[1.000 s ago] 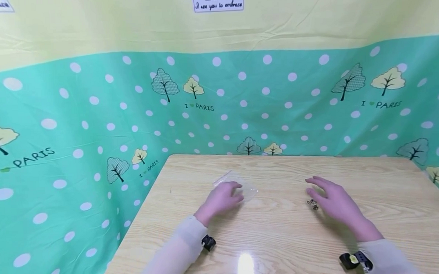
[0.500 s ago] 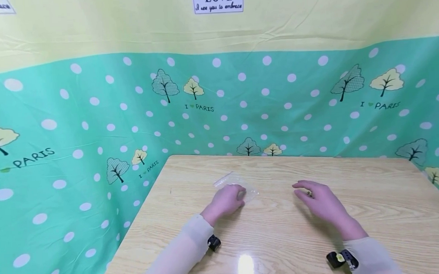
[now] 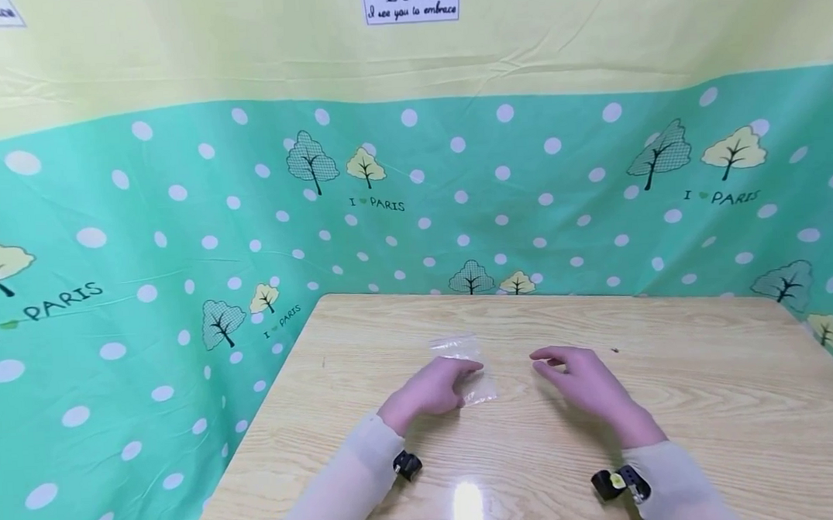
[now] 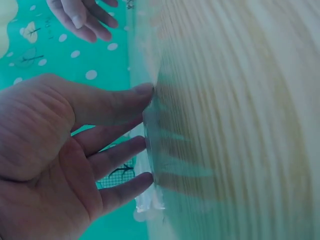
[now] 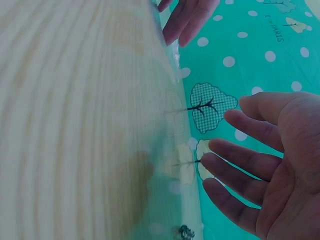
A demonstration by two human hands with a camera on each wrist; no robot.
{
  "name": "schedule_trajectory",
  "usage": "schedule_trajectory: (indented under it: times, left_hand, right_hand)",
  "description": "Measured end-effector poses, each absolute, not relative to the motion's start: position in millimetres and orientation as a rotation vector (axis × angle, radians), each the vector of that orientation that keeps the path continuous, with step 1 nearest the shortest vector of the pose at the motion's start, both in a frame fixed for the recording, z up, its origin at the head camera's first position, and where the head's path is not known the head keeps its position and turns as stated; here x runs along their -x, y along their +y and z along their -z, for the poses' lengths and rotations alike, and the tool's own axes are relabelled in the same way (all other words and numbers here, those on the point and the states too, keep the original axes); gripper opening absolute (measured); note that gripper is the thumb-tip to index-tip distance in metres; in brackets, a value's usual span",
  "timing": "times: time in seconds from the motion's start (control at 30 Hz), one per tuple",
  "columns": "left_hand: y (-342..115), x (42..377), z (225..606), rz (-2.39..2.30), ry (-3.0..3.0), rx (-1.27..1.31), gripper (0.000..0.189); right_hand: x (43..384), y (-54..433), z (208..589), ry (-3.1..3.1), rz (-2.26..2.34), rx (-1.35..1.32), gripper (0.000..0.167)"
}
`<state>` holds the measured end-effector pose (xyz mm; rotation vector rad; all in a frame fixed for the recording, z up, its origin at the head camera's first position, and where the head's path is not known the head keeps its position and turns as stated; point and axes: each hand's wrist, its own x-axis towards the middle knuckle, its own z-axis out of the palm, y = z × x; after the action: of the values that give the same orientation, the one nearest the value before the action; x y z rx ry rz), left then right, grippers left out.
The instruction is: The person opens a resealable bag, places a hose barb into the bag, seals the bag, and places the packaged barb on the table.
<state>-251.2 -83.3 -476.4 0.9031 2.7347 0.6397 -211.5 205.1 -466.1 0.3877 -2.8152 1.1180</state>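
Lying on wooden table [image 3: 674, 404]: clear bag [image 3: 463, 364]; polka-dot cloth [image 3: 144, 249] behind.

We see bright, even light in the head view. A white shiny spot sits on the table [image 3: 467, 506] at about 6 o'clock, so a lamp must be up above. Soft, faint shadows lie under both hands. The cloth wall [image 3: 144, 249] bends at the edges, at 3 and 9 o'clock, like in a wide lens. In both wrist views the wood looks smeared and fuzzy. The left hand [image 4: 65, 160] and the right hand [image 5: 275, 165] look sharper there.
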Motion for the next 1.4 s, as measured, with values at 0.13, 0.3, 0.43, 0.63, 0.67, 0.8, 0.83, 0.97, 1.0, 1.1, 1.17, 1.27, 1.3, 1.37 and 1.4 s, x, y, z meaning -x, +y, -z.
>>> schedule_trajectory:
  times: [0.13, 0.3, 0.43, 0.63, 0.67, 0.8, 0.83, 0.97, 1.0, 1.1, 1.17, 1.27, 1.3, 1.37, 1.4]
  left_hand:
    - [-81, 251, 478, -0.682, 2.706, -0.930, 0.070]
    - [-79, 253, 478, -0.752, 2.659, -0.934, 0.064]
    - [-77, 251, 475, -0.818, 2.598, -0.932, 0.061]
    - [-74, 248, 473, -0.818, 2.528, -1.008, 0.065]
    - [-74, 248, 474, -0.805, 2.522, -1.026, 0.066]
    - [-75, 249, 475, -0.765, 2.501, -1.074, 0.067]
    - [-76, 250, 476, -0.748, 2.497, -1.092, 0.066]
    - [-77, 252, 477, -0.701, 2.464, -1.187, 0.058]
    - [-78, 252, 477, -0.693, 2.457, -1.213, 0.056]
    - [-77, 253, 476, -0.688, 2.428, -1.285, 0.056]
    - [-77, 253, 475, -0.688, 2.407, -1.319, 0.058]
    - [-78, 254, 474, -0.672, 2.381, -1.367, 0.060]
    - [-78, 254, 474, -0.665, 2.374, -1.380, 0.060]
    - [-78, 255, 473, -0.651, 2.357, -1.402, 0.060]
    - [-78, 256, 473, -0.642, 2.353, -1.410, 0.059]
  right_hand:
    - [216, 200, 465, -2.827, -1.124, -0.407, 0.030]
    - [219, 194, 465, -2.861, -1.172, -0.378, 0.030]
    - [220, 190, 464, -2.883, -1.213, -0.360, 0.030]
    - [218, 188, 467, -2.895, -1.236, -0.337, 0.029]
    - [218, 188, 468, -2.899, -1.238, -0.333, 0.029]
    - [220, 186, 472, -2.925, -1.248, -0.327, 0.032]
    - [220, 186, 473, -2.932, -1.249, -0.325, 0.032]
    - [221, 184, 479, -2.953, -1.231, -0.310, 0.035]
    - [221, 183, 480, -2.954, -1.223, -0.305, 0.035]
    - [220, 181, 482, -2.960, -1.187, -0.304, 0.036]
    - [219, 179, 482, -2.972, -1.164, -0.294, 0.036]
    - [218, 177, 480, -3.008, -1.125, -0.265, 0.035]
    - [217, 176, 480, -3.022, -1.117, -0.241, 0.034]
    - [217, 175, 479, -3.038, -1.107, -0.206, 0.031]
    - [217, 174, 479, -3.043, -1.101, -0.194, 0.030]
